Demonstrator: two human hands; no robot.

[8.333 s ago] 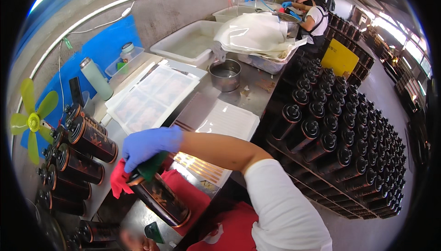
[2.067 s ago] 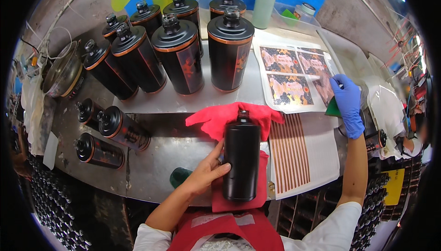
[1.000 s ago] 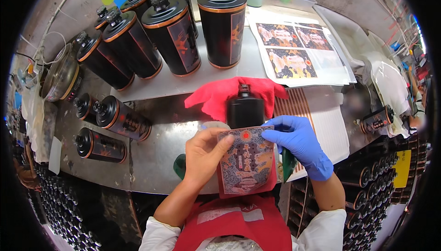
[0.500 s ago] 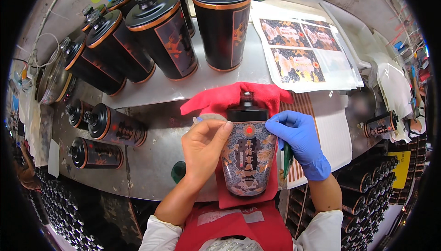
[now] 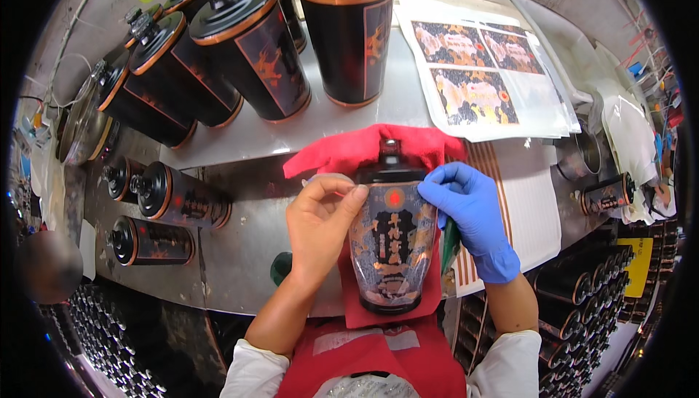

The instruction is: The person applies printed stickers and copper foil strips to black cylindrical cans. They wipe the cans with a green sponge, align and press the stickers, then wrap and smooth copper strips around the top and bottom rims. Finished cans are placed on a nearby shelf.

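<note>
A black bottle (image 5: 391,152) lies on a red cloth (image 5: 328,152) in front of me, its neck pointing away. Over its front is a clear, patterned decal sheet (image 5: 393,241) with a red dot near the top. My bare left hand (image 5: 318,219) pinches the sheet's upper left corner between thumb and finger. The upper right corner is pinched by my right hand (image 5: 470,216), which wears a blue glove. A green flat tool (image 5: 451,241), apparently a scraper, sticks out below that hand's curled fingers. How much of the sheet touches the bottle I cannot tell.
Several large black bottles (image 5: 346,48) stand on a raised shelf. Smaller decorated bottles (image 5: 156,241) lie at left, another (image 5: 608,194) at right. Printed decal sheets (image 5: 473,99) and striped paper (image 5: 520,201) lie at right. A green lump (image 5: 281,268) sits by my left forearm.
Both hands have shifted slightly away from me with the sheet, whose pattern now looks more see-through over the bottle. The bottle's dark base shows more. The whole view has shifted a little.
</note>
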